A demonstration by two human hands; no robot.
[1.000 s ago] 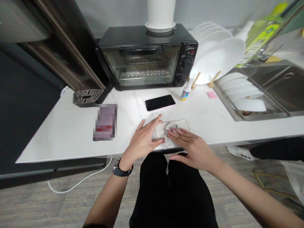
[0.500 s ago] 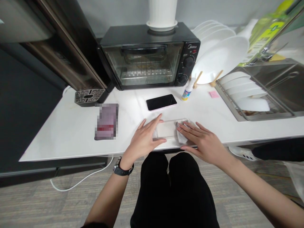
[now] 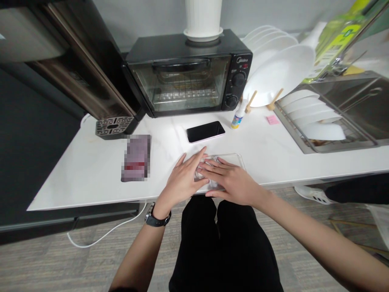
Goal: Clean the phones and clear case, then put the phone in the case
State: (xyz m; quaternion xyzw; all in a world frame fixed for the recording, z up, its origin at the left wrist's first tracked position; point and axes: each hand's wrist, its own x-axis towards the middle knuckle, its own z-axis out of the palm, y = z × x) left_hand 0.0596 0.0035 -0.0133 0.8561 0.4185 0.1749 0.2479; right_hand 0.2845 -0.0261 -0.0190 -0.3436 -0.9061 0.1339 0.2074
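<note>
A clear phone case [image 3: 235, 159] lies flat near the counter's front edge. My left hand [image 3: 184, 178] rests at its left end, thumb and fingers spread along it. My right hand [image 3: 232, 180] lies palm down over the case with its fingers stretched, pressing on a crumpled white wipe [image 3: 213, 184] that is mostly hidden beneath them. The fingertips of both hands are close together. Behind the case is a phone [image 3: 206, 132], dark screen up, and to its right stands a small white spray bottle [image 3: 238, 116].
A purple, pixelated item [image 3: 136, 158] lies on the white counter [image 3: 88, 174] at left. Behind are a drinks machine [image 3: 114, 126] and a black toaster oven [image 3: 185, 81]. Plates [image 3: 282, 73], a pink note [image 3: 272, 119] and a sink rack [image 3: 343, 150] are right. Another person's shoe [image 3: 314, 194] shows below.
My right hand has slid left along the case with the wipe, from its right end to its left end. My left hand has stayed nearly in place.
</note>
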